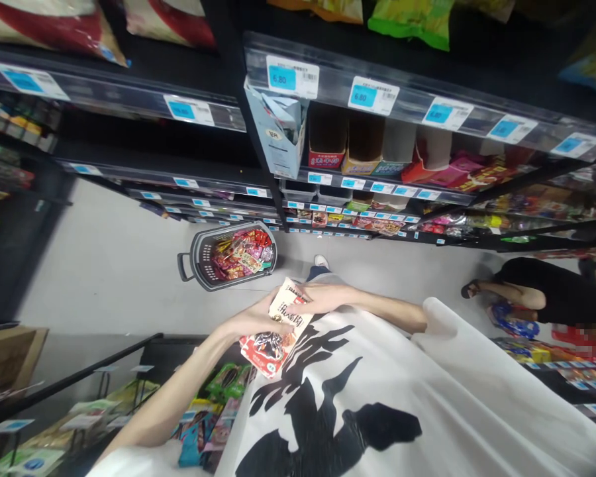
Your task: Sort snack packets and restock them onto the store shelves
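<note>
A cream and red snack packet point(275, 354) with dark printed characters and a food picture is held close in front of my white shirt. My left hand point(251, 320) grips one side of it, the thumb lying across the printed front. On the other side, my right hand point(322, 298) is closed around the packet's upper part, its thumb also on the front. The fingers behind the packet are hidden. Just beyond my hands, a grey shopping basket point(195, 248) stands on the floor, holding several colourful snack packets point(243, 252).
Ahead rise dark shelves point(278, 50) with price tags, bagged snacks and an open light-blue carton point(278, 142). A low display of packaged goods point(228, 384) is at lower left. A person in dark clothes point(551, 291) is low at the right, near other shelves.
</note>
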`<move>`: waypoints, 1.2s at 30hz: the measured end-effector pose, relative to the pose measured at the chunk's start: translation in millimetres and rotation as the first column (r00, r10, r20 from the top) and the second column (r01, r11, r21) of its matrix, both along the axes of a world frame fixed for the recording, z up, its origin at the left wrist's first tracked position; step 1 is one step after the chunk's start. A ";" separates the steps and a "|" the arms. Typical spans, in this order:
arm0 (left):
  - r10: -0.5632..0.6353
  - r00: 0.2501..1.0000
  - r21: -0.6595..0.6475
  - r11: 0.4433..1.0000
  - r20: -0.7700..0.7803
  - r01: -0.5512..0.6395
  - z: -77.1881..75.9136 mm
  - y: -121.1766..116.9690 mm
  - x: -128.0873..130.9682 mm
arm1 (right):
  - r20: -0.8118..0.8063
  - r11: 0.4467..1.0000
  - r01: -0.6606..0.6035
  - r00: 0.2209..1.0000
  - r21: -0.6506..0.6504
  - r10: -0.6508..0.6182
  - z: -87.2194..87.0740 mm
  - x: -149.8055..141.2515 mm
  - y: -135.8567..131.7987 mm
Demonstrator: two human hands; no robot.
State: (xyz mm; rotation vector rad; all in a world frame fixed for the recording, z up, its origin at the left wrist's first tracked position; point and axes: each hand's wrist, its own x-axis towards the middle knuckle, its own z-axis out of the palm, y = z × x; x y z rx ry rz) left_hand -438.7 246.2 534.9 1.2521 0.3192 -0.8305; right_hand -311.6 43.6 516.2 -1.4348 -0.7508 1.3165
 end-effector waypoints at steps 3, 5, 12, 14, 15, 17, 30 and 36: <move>0.146 0.987 -0.023 0.989 -0.071 -0.148 -8.8 0.1 -8.5 | -0.037 0.993 0.073 0.996 -0.088 -0.076 -11.5 3.4 9.1; 0.251 0.958 -0.023 0.966 -0.137 -0.256 -15.2 0.5 -10.9 | -0.048 0.971 0.201 0.977 -0.127 -0.208 -15.3 5.9 17.4; 0.708 0.706 0.026 0.706 -0.003 -0.708 -38.1 -13.9 15.0 | 0.015 0.881 0.473 0.881 -0.028 -0.472 -6.5 19.6 46.2; 0.781 0.622 -0.002 0.623 0.067 -0.782 -45.0 -29.0 25.9 | 0.130 0.891 0.453 0.886 -0.029 -0.446 -9.1 25.6 47.4; 0.799 0.595 -0.016 0.598 0.088 -0.801 -47.9 -37.7 29.5 | 0.169 0.890 0.454 0.881 -0.044 -0.441 -11.7 27.9 46.2; 0.808 0.579 -0.034 0.585 0.110 -0.810 -52.3 -54.0 30.7 | 0.166 0.886 0.456 0.883 -0.088 -0.438 -17.9 30.0 39.9; 0.796 0.594 -0.057 0.603 0.118 -0.796 -66.9 -61.0 -5.1 | -0.364 0.854 0.473 0.773 -0.214 -0.519 -38.6 15.8 -6.4; 0.824 0.562 -0.175 0.566 0.078 -0.806 -74.7 -63.6 -12.4 | -0.409 0.812 0.543 0.705 -0.213 -0.579 -38.2 10.6 -13.2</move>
